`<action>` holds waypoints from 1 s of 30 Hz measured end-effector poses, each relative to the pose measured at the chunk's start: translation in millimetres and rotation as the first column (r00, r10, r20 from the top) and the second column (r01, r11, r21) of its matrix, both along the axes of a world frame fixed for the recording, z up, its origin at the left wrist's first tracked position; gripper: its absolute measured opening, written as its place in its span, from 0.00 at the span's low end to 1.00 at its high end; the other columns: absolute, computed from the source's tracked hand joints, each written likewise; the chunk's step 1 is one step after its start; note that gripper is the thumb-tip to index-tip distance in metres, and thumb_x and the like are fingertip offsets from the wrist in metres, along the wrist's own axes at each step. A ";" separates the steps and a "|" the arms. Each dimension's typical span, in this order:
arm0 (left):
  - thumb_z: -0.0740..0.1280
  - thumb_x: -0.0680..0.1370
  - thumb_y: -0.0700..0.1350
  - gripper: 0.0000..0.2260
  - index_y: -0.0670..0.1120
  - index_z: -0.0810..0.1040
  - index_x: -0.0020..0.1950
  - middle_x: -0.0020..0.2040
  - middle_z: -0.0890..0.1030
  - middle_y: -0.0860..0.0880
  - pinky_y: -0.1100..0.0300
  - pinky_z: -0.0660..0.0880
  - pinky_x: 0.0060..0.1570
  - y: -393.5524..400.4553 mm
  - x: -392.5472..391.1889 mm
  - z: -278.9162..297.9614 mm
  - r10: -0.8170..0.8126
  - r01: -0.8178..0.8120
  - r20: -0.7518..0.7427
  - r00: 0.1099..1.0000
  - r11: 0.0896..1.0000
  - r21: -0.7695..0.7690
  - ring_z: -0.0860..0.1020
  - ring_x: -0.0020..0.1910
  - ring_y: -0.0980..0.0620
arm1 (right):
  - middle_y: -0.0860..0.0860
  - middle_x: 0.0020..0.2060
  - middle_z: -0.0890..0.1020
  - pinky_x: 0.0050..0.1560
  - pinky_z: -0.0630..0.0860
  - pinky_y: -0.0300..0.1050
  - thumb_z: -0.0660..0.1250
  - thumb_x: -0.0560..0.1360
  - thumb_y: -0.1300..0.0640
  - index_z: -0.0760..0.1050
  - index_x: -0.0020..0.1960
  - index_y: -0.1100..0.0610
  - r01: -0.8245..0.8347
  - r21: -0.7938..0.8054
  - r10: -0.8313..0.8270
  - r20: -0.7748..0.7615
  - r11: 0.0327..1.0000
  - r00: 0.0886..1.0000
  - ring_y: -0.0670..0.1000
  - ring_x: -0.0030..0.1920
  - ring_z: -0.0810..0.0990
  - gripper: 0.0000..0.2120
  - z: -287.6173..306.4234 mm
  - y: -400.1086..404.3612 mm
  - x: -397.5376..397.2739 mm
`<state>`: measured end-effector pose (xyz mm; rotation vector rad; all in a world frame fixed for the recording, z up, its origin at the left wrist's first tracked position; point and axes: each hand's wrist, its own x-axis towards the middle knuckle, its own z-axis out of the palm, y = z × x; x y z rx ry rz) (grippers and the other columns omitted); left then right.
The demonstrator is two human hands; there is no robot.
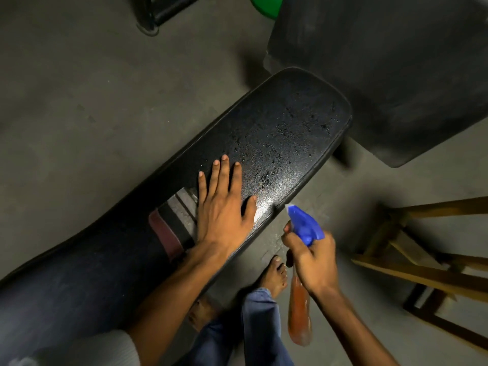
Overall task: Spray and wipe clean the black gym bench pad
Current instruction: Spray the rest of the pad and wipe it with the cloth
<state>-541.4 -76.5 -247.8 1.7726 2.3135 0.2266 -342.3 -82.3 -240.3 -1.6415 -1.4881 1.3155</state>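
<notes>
While my left hand [224, 207] lies flat, fingers spread, on the bench pad [277, 143], it pins the edge of a striped cloth [171, 223]; I cannot read the cloth's full shape, part being under the palm. Droplets [285, 136] speckle the pad's far end. The pad runs diagonally and is cut off at lower left. My right hand [311, 257] is wrapped around a spray bottle [299, 313] beside the pad's near edge, its blue nozzle [303, 223] blurred.
</notes>
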 end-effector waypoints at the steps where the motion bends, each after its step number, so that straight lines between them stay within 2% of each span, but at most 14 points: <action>1: 0.57 0.83 0.60 0.34 0.44 0.58 0.86 0.87 0.54 0.40 0.39 0.47 0.85 -4.4 -0.6 -0.6 0.009 -0.009 -0.011 1.000 1.000 0.018 0.53 0.86 0.41 | 0.48 0.31 0.77 0.38 0.81 0.58 0.70 0.70 0.56 0.79 0.41 0.54 -0.024 -0.002 0.024 0.022 1.000 0.999 0.60 0.31 0.81 0.02 -3.5 -3.5 1.4; 3: 0.56 0.84 0.59 0.34 0.43 0.57 0.86 0.87 0.54 0.40 0.40 0.47 0.85 -12.7 -1.0 -1.3 -0.012 0.012 -0.022 1.000 1.000 0.008 0.53 0.86 0.41 | 0.49 0.31 0.78 0.40 0.82 0.63 0.70 0.70 0.56 0.78 0.41 0.54 -0.040 -0.008 0.041 0.054 0.999 0.998 0.62 0.33 0.81 0.02 -8.0 -9.4 6.5; 5: 0.54 0.85 0.59 0.33 0.43 0.58 0.86 0.86 0.54 0.39 0.40 0.48 0.85 -17.9 -1.8 -1.7 -0.042 0.042 -0.018 0.999 0.999 -0.003 0.53 0.86 0.42 | 0.54 0.30 0.76 0.39 0.81 0.65 0.70 0.70 0.56 0.77 0.41 0.55 0.032 0.016 -0.033 0.080 0.999 0.996 0.64 0.31 0.80 0.02 -6.1 -9.1 9.7; 8: 0.56 0.84 0.60 0.34 0.42 0.57 0.86 0.86 0.54 0.38 0.40 0.49 0.85 -17.6 -4.4 1.1 -0.016 0.016 0.019 1.000 1.000 0.013 0.53 0.86 0.41 | 0.54 0.28 0.75 0.34 0.81 0.58 0.69 0.70 0.56 0.78 0.40 0.51 0.220 0.055 -0.224 0.067 0.974 0.972 0.61 0.27 0.78 0.01 2.8 0.4 12.5; 10: 0.56 0.84 0.60 0.34 0.42 0.59 0.85 0.86 0.56 0.38 0.40 0.48 0.85 -18.7 -5.5 2.4 -0.025 0.025 0.012 1.000 1.000 0.010 0.54 0.86 0.41 | 0.51 0.27 0.74 0.31 0.79 0.56 0.68 0.70 0.57 0.77 0.41 0.52 0.256 0.052 -0.258 0.031 0.965 0.966 0.58 0.25 0.77 0.01 5.0 3.3 9.1; 13: 0.58 0.83 0.58 0.32 0.42 0.63 0.84 0.85 0.60 0.39 0.41 0.50 0.85 -22.2 -9.3 5.4 -0.020 0.016 0.087 0.996 0.999 0.052 0.57 0.85 0.42 | 0.53 0.30 0.76 0.37 0.82 0.64 0.69 0.69 0.53 0.78 0.47 0.51 0.144 0.028 -0.145 0.052 0.989 0.988 0.56 0.29 0.78 0.08 5.0 -7.6 -5.0; 15: 0.62 0.82 0.55 0.31 0.41 0.66 0.82 0.84 0.63 0.39 0.42 0.53 0.85 -27.1 -11.3 7.5 0.005 -0.029 0.185 0.983 0.991 0.129 0.61 0.84 0.42 | 0.50 0.31 0.77 0.40 0.82 0.66 0.70 0.68 0.54 0.79 0.44 0.52 0.002 0.022 -0.004 0.088 1.000 0.996 0.59 0.32 0.81 0.05 4.4 -19.0 -15.1; 18: 0.65 0.82 0.50 0.28 0.40 0.69 0.80 0.81 0.70 0.40 0.45 0.55 0.85 -39.1 -14.7 7.3 0.015 -0.072 0.288 0.957 0.979 0.189 0.67 0.81 0.43 | 0.48 0.27 0.76 0.34 0.81 0.57 0.70 0.67 0.59 0.77 0.39 0.55 -0.076 0.018 0.075 0.064 0.997 0.995 0.57 0.28 0.79 0.02 10.0 -29.0 -31.4; 21: 0.66 0.81 0.47 0.26 0.39 0.72 0.78 0.78 0.73 0.41 0.46 0.56 0.84 -49.9 -19.3 3.3 0.012 -0.079 0.318 0.948 0.977 0.197 0.71 0.79 0.43 | 0.45 0.26 0.73 0.26 0.74 0.41 0.71 0.71 0.69 0.78 0.41 0.61 0.007 -0.018 -0.007 -0.005 1.000 1.000 0.47 0.22 0.72 0.04 14.1 -29.9 -39.1; 23: 0.66 0.80 0.47 0.25 0.39 0.75 0.76 0.78 0.74 0.40 0.44 0.57 0.84 -53.5 -21.7 1.4 -0.019 -0.032 0.260 0.966 0.981 0.190 0.71 0.79 0.43 | 0.49 0.29 0.76 0.27 0.75 0.45 0.71 0.71 0.65 0.79 0.43 0.59 0.073 -0.040 -0.074 -0.024 0.997 0.997 0.51 0.23 0.73 0.03 9.0 -29.6 -34.8; 25: 0.64 0.79 0.48 0.25 0.39 0.76 0.74 0.78 0.74 0.40 0.42 0.58 0.83 -55.8 -21.8 0.1 -0.051 0.019 0.184 0.982 0.985 0.171 0.70 0.79 0.42 | 0.55 0.31 0.77 0.31 0.80 0.58 0.70 0.67 0.57 0.78 0.40 0.55 0.063 -0.023 -0.063 0.013 0.998 0.998 0.57 0.26 0.75 0.03 5.0 -32.6 -29.2; 26: 0.63 0.80 0.48 0.25 0.39 0.76 0.74 0.78 0.73 0.40 0.42 0.58 0.83 -56.2 -21.4 0.2 -0.060 0.032 0.168 0.984 0.986 0.164 0.70 0.80 0.42 | 0.55 0.30 0.77 0.35 0.81 0.63 0.69 0.66 0.56 0.77 0.38 0.54 0.029 -0.022 -0.028 0.056 0.999 0.998 0.59 0.28 0.77 0.03 2.2 -36.6 -25.9; 28: 0.63 0.80 0.49 0.25 0.39 0.76 0.74 0.78 0.73 0.40 0.42 0.58 0.83 -56.3 -21.9 -0.3 -0.065 0.036 0.176 0.982 0.986 0.164 0.70 0.80 0.42 | 0.50 0.29 0.77 0.39 0.81 0.66 0.70 0.66 0.57 0.77 0.38 0.52 -0.047 -0.031 0.050 0.127 0.998 0.991 0.61 0.31 0.81 0.02 4.0 -45.9 -24.5; 30: 0.65 0.80 0.48 0.24 0.39 0.77 0.73 0.78 0.74 0.40 0.43 0.58 0.83 -56.7 -23.6 -0.8 -0.057 0.014 0.225 0.973 0.982 0.186 0.70 0.79 0.42 | 0.49 0.29 0.78 0.40 0.82 0.63 0.70 0.67 0.56 0.78 0.40 0.51 -0.091 -0.028 0.094 0.141 0.995 0.986 0.61 0.33 0.82 0.03 8.1 -50.4 -28.9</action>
